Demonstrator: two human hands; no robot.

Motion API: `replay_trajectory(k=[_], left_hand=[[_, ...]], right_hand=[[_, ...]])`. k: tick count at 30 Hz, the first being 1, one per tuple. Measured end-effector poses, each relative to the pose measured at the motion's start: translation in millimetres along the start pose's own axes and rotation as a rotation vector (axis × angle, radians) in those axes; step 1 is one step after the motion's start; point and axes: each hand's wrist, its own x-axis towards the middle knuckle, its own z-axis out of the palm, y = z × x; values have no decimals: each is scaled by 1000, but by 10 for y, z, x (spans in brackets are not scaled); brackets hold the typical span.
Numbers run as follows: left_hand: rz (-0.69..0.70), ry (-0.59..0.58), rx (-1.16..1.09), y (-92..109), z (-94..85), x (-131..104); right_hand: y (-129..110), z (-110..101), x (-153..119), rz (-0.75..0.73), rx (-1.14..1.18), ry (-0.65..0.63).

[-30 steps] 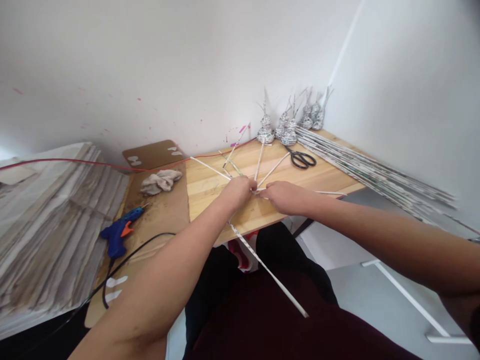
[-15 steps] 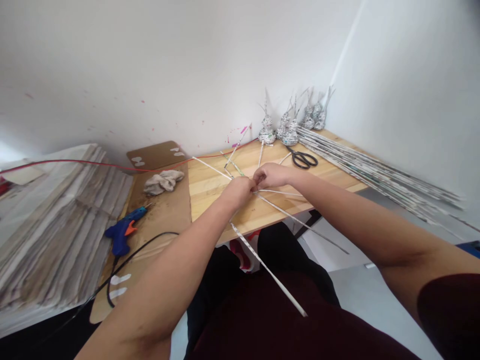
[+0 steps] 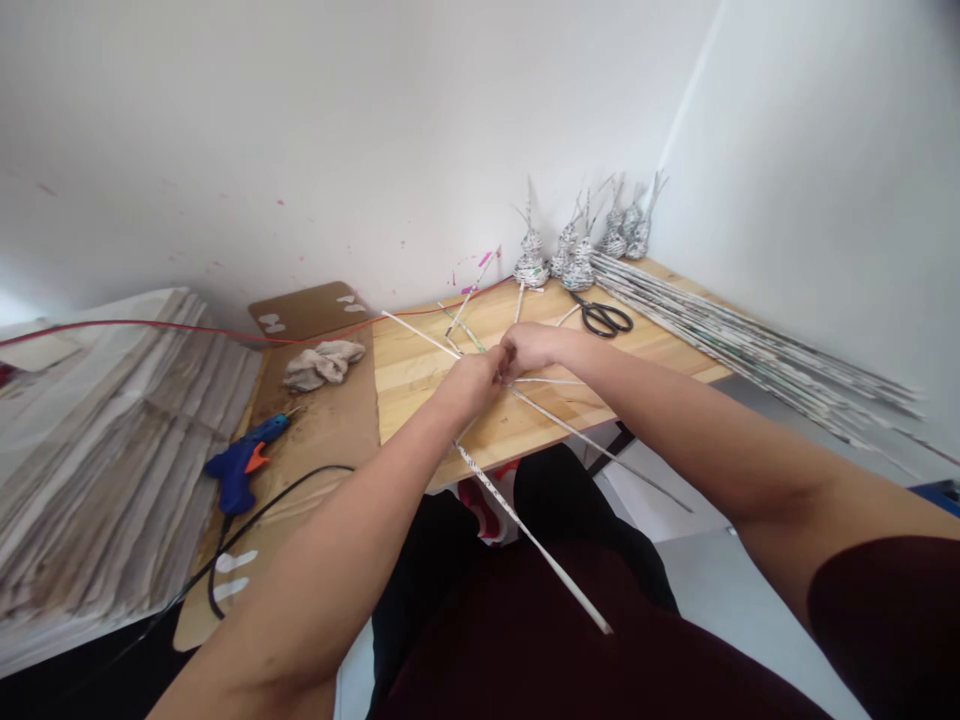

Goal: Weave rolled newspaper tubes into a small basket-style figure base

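Observation:
My left hand (image 3: 478, 380) and my right hand (image 3: 526, 347) meet over the wooden tabletop (image 3: 409, 385), both closed with fingertips together. They pinch the centre where several rolled newspaper tubes cross; the crossing itself is hidden by my fingers. From there the tubes spread out like spokes. One long paper tube (image 3: 534, 540) runs from beneath my left hand past the table edge toward my body. Another paper tube (image 3: 600, 446) slants to the lower right. Others point away toward the wall, one of them bent.
Black-handled scissors (image 3: 606, 318) lie right of my hands, beside a bundle of paper tubes (image 3: 720, 330). Woven paper gourd shapes (image 3: 532, 262) stand along the wall. A blue glue gun (image 3: 244, 462), a crumpled cloth (image 3: 324, 364) and a tall paper stack (image 3: 127, 450) are at left.
My right hand has shifted slightly left and closed in against my left hand at the crossing. The tubes lie nearly as before, and the whole view has drifted a little.

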Motion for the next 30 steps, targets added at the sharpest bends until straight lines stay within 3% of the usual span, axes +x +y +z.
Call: replay_trajectory(k=[5,10,15,20,26,30], left_hand=[[32,11,-72,-31,13,1],[69,-18,-150,-79,-52,-84],[182,-36,3,-103,-278,-521],[120,-79,140,75,-430,-1027],[144,-59,230,310,-322,-1410],[137,-21,134,348,-244,-1609]], right_hand=[[25,-16,4,-53,37,-34],[22,5,9,-12,30,-25],[43,51,5,-21,130,-7],[44,61,18,-28,113,-17],[34,77,20,-57,97,-8],[42,77,15,-70,110,-25]])
